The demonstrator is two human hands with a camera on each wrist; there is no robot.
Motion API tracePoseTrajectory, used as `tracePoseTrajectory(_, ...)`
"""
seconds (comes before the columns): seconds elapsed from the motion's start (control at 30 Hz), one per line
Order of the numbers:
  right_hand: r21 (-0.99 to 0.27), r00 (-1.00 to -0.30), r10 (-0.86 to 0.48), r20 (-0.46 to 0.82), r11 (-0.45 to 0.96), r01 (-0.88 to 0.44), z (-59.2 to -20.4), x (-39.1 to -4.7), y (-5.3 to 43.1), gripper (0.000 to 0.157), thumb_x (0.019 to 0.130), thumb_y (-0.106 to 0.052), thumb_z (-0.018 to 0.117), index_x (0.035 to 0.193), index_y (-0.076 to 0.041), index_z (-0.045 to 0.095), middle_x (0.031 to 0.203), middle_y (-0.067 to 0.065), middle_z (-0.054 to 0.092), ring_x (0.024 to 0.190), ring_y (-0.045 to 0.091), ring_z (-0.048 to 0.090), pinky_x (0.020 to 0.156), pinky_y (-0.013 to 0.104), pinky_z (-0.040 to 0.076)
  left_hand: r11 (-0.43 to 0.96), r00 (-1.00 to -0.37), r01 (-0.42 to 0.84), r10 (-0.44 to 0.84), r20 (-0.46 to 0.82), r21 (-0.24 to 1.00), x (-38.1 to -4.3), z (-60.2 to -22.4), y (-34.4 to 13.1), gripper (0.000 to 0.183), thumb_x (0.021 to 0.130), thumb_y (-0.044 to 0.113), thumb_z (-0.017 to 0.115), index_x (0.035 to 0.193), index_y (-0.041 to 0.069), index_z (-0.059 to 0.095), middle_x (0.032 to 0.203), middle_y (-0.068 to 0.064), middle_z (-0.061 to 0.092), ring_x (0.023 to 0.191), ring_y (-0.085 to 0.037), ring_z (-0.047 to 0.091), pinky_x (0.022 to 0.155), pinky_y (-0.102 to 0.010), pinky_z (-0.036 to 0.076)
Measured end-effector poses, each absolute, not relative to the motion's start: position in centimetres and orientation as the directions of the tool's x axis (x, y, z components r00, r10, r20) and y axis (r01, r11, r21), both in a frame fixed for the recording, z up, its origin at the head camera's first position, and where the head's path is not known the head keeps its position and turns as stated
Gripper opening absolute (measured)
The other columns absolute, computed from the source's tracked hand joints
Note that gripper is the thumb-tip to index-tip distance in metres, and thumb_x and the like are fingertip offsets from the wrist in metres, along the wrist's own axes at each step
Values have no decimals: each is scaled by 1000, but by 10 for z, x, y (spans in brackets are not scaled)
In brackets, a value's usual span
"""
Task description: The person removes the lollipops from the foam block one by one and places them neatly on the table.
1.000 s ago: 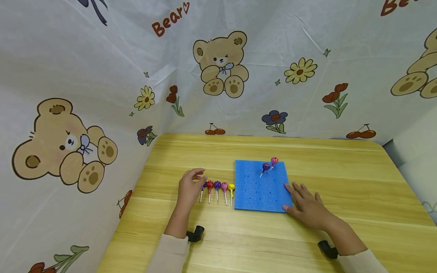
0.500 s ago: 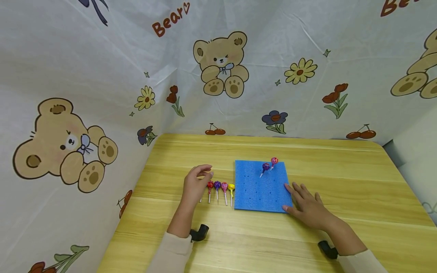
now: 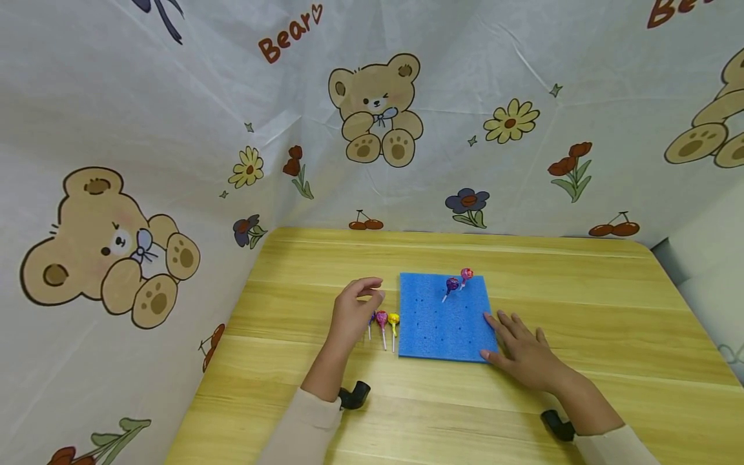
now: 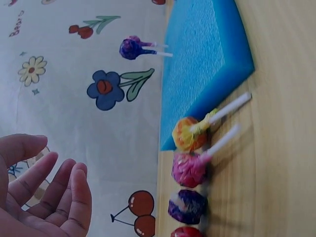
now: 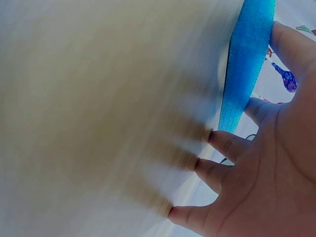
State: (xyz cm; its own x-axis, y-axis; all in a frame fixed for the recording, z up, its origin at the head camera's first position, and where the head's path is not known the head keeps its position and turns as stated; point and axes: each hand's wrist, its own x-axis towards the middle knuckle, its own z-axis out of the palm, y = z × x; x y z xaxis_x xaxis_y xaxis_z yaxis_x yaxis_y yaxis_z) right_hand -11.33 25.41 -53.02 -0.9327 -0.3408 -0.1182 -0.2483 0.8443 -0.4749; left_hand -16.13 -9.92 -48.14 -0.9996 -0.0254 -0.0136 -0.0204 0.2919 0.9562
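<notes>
My left hand (image 3: 351, 315) hovers over a row of lollipops on the table, its fingers loosely bent and holding nothing. Beyond it to the right lie a yellow lollipop (image 3: 394, 319) and a pink one (image 3: 381, 318). The left wrist view also shows a purple lollipop (image 4: 187, 206) and part of a red one (image 4: 186, 232). A blue foam board (image 3: 433, 329) with small holes lies just right of the row. Stuck upright in its back part are a purple lollipop (image 3: 452, 284) and a pink-red one (image 3: 467, 274). My right hand (image 3: 526, 352) rests spread at the board's right edge.
The wooden table (image 3: 581, 297) reaches back to a white cloth (image 3: 442, 84) printed with bears and flowers. More of this cloth hangs along the left side. Each wrist carries a black mount (image 3: 356, 394).
My left hand has moved right along the lollipop row, from its left end toward the foam board, and now covers the left-hand ones in the head view. The right hand has stayed put.
</notes>
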Motion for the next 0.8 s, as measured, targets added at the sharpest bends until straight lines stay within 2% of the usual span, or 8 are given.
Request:
tracePoseTrajectory(0.13,-475,-933,-340,-116,844,-249,-530,-113,254,80,98,-53,60,160,-14,29,163,28,24,147,60,17,104,86,9,293,-1000,-13,7,-16,956,-164,-483,-89,26,96,22,70,122,25,71,126,3,67,113,-18,65,90,-35,56)
tracePoseTrajectory(0.2,-473,-933,-340,-116,845,-249,-529,-113,254,80,98,-53,60,160,-14,29,163,28,24,147,60,17,104,86,9,284,-999,-14,35,-25,959,-164,-485,-84,27,97,25,69,124,26,70,128,0,66,110,-21,66,82,-36,58)
tracePoseTrajectory(0.27,-470,-933,-340,-116,846,-250,-529,-113,254,80,98,-53,60,160,-14,29,163,28,24,147,60,17,104,86,9,287,-998,-13,57,-31,958,-164,-486,-80,28,97,27,68,126,27,69,130,0,64,112,-21,65,82,-35,57)
tracePoseTrajectory(0.37,-463,-933,-342,-114,849,-255,-530,-113,254,80,98,-53,59,160,-13,29,163,29,25,147,60,18,104,86,9,283,-996,-4,86,-29,959,-164,-488,-73,30,98,29,67,128,26,68,131,0,64,115,-23,65,86,-37,58)
tracePoseTrajectory(0.43,-459,-933,-342,-114,851,-256,-530,-113,254,80,98,-53,59,160,-13,29,163,28,24,148,60,18,104,86,9,295,-995,13,98,-17,956,-165,-489,-68,32,99,30,67,130,24,67,132,1,64,121,-21,62,95,-36,55)
tracePoseTrajectory(0.57,-456,-932,-342,-118,853,-256,-532,-113,254,80,98,-53,58,161,-13,28,163,29,24,148,59,17,105,86,9,314,-993,33,117,-5,949,-167,-493,-57,36,99,28,67,134,19,65,133,-1,64,123,-24,62,97,-38,56)
tracePoseTrajectory(0.8,-450,-933,-339,-119,856,-254,-532,-113,253,80,99,-54,57,161,-13,28,163,28,24,148,59,17,105,86,8,338,-989,43,145,-7,940,-173,-501,-38,40,99,23,66,138,14,63,135,-3,63,124,-21,62,98,-38,55)
